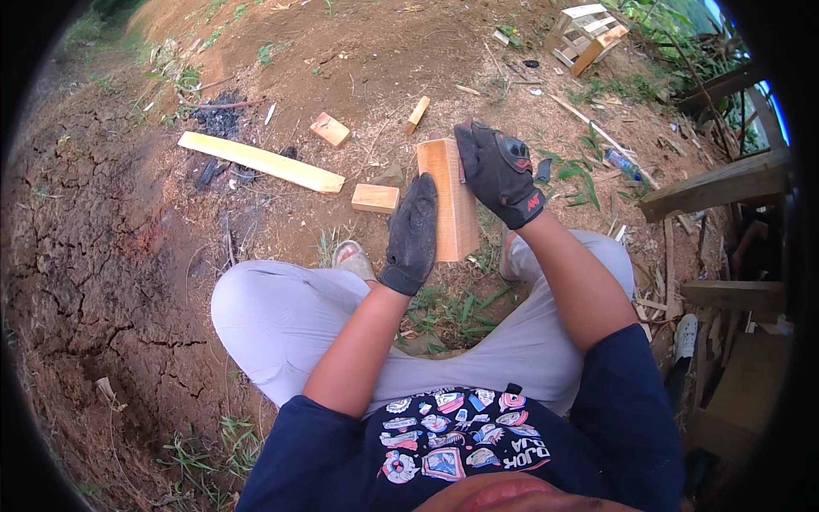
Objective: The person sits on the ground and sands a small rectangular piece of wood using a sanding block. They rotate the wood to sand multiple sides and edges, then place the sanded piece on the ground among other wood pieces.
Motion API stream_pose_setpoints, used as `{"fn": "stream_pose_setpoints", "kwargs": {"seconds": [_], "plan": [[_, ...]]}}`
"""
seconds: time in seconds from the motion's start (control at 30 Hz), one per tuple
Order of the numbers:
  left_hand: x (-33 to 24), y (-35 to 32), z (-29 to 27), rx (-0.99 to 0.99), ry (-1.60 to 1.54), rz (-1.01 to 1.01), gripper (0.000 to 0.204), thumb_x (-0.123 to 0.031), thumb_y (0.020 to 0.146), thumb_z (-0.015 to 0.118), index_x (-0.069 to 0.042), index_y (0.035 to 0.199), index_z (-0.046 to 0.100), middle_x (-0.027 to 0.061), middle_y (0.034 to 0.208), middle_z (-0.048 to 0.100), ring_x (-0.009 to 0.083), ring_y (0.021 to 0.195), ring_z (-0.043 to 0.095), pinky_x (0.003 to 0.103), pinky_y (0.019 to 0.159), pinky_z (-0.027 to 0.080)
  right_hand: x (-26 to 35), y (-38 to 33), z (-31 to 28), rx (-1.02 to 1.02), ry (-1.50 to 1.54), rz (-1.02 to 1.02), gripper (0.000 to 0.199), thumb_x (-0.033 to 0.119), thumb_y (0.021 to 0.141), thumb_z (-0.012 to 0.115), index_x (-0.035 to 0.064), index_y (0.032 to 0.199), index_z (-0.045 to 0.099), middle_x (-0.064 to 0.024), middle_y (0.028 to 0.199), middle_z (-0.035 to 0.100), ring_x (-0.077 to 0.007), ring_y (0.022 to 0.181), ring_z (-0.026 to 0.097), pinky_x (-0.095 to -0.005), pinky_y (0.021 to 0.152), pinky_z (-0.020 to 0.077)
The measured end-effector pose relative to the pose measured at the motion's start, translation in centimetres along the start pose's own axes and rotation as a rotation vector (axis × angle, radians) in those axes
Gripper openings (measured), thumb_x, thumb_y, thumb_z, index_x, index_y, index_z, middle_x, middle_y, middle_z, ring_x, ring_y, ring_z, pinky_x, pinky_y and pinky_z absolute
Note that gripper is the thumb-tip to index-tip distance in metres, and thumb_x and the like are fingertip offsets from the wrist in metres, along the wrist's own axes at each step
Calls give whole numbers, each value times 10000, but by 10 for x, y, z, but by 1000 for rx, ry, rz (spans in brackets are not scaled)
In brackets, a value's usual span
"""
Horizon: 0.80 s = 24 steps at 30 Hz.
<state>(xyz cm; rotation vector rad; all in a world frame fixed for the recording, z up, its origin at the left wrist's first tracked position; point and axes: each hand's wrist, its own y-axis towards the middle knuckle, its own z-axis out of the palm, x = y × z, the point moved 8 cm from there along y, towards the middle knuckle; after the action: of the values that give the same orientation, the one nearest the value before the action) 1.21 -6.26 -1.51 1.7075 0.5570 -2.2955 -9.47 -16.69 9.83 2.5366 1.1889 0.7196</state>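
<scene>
A long, thick wooden block (456,209) stands on the ground between my feet, its top tilted slightly away. My left hand (413,230), in a black work glove, grips its left side with the fingers together and the thumb side hidden. My right hand (499,166), gloved in black with a hard knuckle guard, is closed at the block's upper right edge. A thin reddish edge shows under the right fingers against the wood; what it belongs to is mostly hidden.
Left of the block lie a small wood block (375,198), another offcut (330,130) and a long pale board (260,162). A short stick of wood (417,115) is beyond. A slatted wooden crate (589,38) sits far right, a timber frame (717,188) nearer right.
</scene>
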Motion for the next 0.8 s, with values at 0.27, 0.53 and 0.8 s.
{"fn": "stream_pose_setpoints", "kwargs": {"seconds": [0.27, 0.53, 0.8], "plan": [[-9, -8, -3, 15, -215, -99, 593, -516, 1121, 462, -21, 1441, 517, 102, 1237, 665, 171, 1078, 686, 346, 928, 582, 27, 8, -10, -86, 156, -35, 207, 261, 966, 614, 76, 1041, 667, -137, 931, 687, -332, 823, 694, -480, 704, 546], [-14, -5, 4, 120, -316, 67, 674, -541, 1110, 467, -78, 1588, 360, 146, 1421, 599, 275, 1301, 617, 368, 1074, 523, 67, -9, 14, 17, 209, -82, 253, 240, 952, 642, 104, 1159, 693, -136, 1068, 699, -361, 895, 691, -473, 729, 535], [-26, 8, -1, 111, -704, -189, 566, -514, 1123, 458, -26, 1387, 571, 122, 1209, 700, 190, 1043, 712, 332, 900, 595, 52, -36, 13, -139, 191, -7, 240, 291, 1005, 593, 96, 1093, 702, -110, 852, 690, -328, 766, 704, -475, 673, 548]]}}
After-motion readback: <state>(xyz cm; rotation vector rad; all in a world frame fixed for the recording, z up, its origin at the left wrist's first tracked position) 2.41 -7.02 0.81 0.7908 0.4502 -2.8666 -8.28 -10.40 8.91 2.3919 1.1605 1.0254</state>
